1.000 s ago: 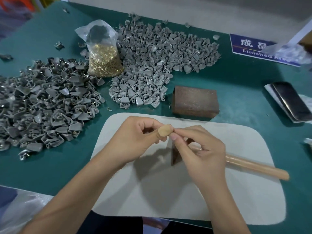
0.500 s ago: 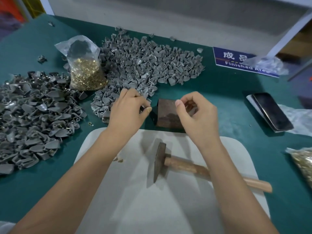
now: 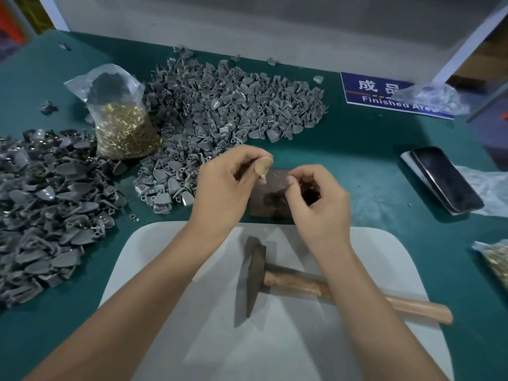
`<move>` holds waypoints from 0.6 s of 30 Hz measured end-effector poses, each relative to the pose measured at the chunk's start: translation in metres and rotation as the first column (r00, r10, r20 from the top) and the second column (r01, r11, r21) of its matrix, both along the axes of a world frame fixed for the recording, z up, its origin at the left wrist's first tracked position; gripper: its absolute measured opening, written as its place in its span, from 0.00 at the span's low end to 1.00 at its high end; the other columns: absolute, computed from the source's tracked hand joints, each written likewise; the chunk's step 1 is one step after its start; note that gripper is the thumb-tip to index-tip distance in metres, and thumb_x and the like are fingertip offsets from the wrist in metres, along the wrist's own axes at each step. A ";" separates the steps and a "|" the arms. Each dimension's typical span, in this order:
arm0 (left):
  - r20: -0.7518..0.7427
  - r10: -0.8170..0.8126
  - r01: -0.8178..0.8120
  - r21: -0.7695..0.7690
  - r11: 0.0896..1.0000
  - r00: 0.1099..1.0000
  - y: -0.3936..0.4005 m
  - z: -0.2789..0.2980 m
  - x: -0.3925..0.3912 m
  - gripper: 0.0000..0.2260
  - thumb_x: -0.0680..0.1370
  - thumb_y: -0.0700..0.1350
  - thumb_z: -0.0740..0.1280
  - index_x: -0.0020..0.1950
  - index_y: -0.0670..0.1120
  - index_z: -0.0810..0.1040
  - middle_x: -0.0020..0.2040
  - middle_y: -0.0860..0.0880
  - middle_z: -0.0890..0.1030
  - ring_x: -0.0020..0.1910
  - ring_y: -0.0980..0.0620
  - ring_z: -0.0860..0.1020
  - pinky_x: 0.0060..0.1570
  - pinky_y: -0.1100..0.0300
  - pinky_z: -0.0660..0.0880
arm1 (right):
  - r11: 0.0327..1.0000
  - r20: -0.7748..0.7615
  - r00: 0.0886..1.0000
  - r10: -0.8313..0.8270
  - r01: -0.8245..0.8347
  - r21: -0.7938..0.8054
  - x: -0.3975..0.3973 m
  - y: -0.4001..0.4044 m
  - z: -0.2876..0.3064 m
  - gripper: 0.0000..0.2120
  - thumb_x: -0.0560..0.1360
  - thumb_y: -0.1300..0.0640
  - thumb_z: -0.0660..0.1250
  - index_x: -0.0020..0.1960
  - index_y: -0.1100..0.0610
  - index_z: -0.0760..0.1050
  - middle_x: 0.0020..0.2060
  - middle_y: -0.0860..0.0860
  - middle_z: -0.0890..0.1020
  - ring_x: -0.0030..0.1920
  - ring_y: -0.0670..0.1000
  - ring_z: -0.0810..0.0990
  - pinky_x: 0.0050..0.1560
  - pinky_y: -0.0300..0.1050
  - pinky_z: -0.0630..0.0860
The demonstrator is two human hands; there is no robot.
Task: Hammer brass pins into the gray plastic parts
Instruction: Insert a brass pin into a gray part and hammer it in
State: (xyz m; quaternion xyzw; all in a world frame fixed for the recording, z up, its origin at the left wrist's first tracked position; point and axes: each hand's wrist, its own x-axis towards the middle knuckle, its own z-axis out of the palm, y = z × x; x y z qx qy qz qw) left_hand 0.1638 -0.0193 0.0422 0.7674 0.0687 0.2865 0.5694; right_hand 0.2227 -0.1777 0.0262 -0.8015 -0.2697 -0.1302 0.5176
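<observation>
1. Left hand [image 3: 225,193]: fingers curled, thumb and forefinger pinching a small pale part with a tan face [image 3: 264,165], held just above the far left corner of the brown block [image 3: 272,196].
2. Right hand [image 3: 316,204]: fingers curled inward over the block; it probably holds a pin, but none is visible and I cannot tell.
3. Step in hand, judged: fitting pin to part before striking. Seat the pin straight in its hole, rest the part flat on the block, and only then take up the hammer.
4. Hammer [image 3: 255,273]: one, lying untouched on the white mat [image 3: 384,353], head toward the hands.
5. Block: one. Mat: one.
6. Gray parts: two heaps, far heap [image 3: 233,111] and left heap [image 3: 49,207], too many to count.
7. Bags of brass pins: one upright between the heaps [image 3: 123,127]; a second [image 3: 494,259] at the right edge.
8. Phone [image 3: 445,180]: one, right. Blue sign [image 3: 384,94]: one, far.
</observation>
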 end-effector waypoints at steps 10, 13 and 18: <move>0.069 0.010 -0.005 -0.067 0.998 0.998 -0.013 -0.023 0.004 0.06 0.84 0.45 0.66 0.61 0.52 0.77 0.55 0.54 0.84 0.56 0.54 0.83 0.56 0.61 0.78 | 0.990 0.025 0.999 0.024 -0.027 0.139 0.002 0.002 0.004 0.01 0.79 0.59 0.71 0.50 0.54 0.81 0.43 0.43 0.83 0.45 0.48 0.82 0.46 0.48 0.78; 0.101 -0.014 0.004 0.103 0.995 0.995 -0.016 -0.024 0.003 0.05 0.83 0.44 0.67 0.57 0.52 0.79 0.53 0.57 0.82 0.55 0.54 0.81 0.56 0.60 0.76 | 0.982 0.143 0.989 0.043 -0.068 0.176 0.002 0.000 0.009 0.05 0.81 0.54 0.69 0.52 0.54 0.82 0.47 0.43 0.82 0.48 0.48 0.82 0.50 0.60 0.77; 0.097 -0.077 0.063 0.140 0.988 0.992 -0.020 -0.026 0.003 0.09 0.83 0.43 0.67 0.62 0.52 0.77 0.56 0.57 0.81 0.58 0.56 0.80 0.58 0.63 0.74 | 0.982 0.145 0.983 0.115 -0.135 0.136 0.001 0.000 0.007 0.05 0.79 0.59 0.70 0.51 0.60 0.83 0.50 0.53 0.82 0.52 0.53 0.82 0.51 0.62 0.77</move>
